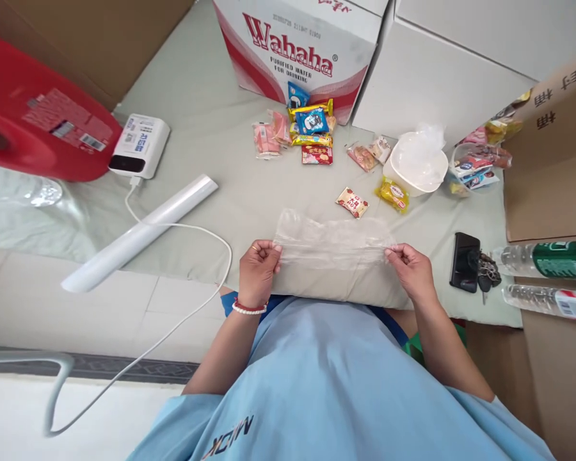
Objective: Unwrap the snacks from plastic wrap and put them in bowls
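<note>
The worktop (211, 128) is covered with a pale green cloth and is crowded at the back; the big Wahaha carton (297, 51) stands there, a red plastic container (33, 109) lies at the left, and a long white roll (139, 234) lies slanted near the front edge; a white tub (415, 168) sits to the right of a heap of small snack packets (310, 128), and two single packets (352, 202) lie just beyond the hands; a phone with keys (465, 262) rests at the right. At the front edge, before the person's body, a clear plastic bag (333, 240) lies flat; the left hand (258, 269) pinches its left end and the right hand (413, 269) pinches its right end, both grips closed on the thin film and pulling it taut between them. In my judgement the bag is being stretched to straighten its mouth; to do this well the pull should be even on both sides, gentle enough not to tear the film, with fingertips near the top edge.
</note>
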Demonstrator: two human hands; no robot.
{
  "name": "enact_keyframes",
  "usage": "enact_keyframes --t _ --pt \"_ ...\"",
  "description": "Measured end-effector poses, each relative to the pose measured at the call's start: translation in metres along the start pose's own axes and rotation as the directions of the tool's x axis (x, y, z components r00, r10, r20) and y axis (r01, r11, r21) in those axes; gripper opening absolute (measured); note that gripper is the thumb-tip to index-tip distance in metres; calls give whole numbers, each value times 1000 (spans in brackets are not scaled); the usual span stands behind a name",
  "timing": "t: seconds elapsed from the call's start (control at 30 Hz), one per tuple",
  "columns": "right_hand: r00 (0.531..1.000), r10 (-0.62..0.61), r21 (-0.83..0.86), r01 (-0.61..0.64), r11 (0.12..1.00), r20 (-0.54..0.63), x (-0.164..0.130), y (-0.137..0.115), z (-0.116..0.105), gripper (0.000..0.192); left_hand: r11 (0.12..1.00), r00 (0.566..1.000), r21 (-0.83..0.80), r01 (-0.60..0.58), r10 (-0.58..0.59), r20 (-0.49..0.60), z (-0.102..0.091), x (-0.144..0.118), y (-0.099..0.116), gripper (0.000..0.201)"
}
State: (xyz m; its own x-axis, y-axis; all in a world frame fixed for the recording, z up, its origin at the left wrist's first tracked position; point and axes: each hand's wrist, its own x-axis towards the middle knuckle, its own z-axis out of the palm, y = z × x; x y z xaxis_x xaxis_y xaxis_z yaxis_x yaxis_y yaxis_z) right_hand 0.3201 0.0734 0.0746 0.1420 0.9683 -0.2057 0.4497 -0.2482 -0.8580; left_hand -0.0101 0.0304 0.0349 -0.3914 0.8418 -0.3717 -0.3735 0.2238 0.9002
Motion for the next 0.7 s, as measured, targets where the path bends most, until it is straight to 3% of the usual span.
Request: enact_keyframes --t 0.1,0.17,0.23,0.33,0.37,0.4,0.47,0.5,0.57,0.63,0.7 --pt "1000 3 -12 -4 1000 -21 -4 -2 2 36 998 999 55 32 -33 13 0 8 9 40" --pt "999 16 37 -17 999 29 -10 -4 3 39 995 999 97 24 -26 21 -1 15 19 42" --pt "987 82 137 -100 985 136 -15 -8 3 45 994 999 113 1 -6 41 -3 19 29 44" --pt "916 201 258 -299 919 346 -16 -10 3 53 997 997 73 11 -17 77 -7 21 41 45" --pt "907 207 242 -308 920 368 -14 -11 3 55 998 996 53 22 -26 80 -8 20 43 46" --pt "924 185 194 -260 946 334 -11 -12 2 54 999 997 32 28 -30 74 -9 18 44 46" --pt "991 36 3 -37 999 127 -5 -16 -1 49 1000 999 -4 27 -26 36 -11 13 41 46" --pt "997 -81 -116 82 990 13 -2 -20 -2 44 1000 1000 -21 22 -22 9 -11 10 37 46" --pt "948 -301 -292 260 920 -103 3 -33 -5 35 998 999 -57 27 -29 -34 -11 4 29 47" --pt "897 -442 -338 410 847 -20 4 -50 -2 29 995 997 -91 48 -53 -54 -9 -1 22 47" --pt "817 -545 -295 577 762 190 1 -65 10 24 992 996 -110 68 -75 -58 -8 -3 17 48"
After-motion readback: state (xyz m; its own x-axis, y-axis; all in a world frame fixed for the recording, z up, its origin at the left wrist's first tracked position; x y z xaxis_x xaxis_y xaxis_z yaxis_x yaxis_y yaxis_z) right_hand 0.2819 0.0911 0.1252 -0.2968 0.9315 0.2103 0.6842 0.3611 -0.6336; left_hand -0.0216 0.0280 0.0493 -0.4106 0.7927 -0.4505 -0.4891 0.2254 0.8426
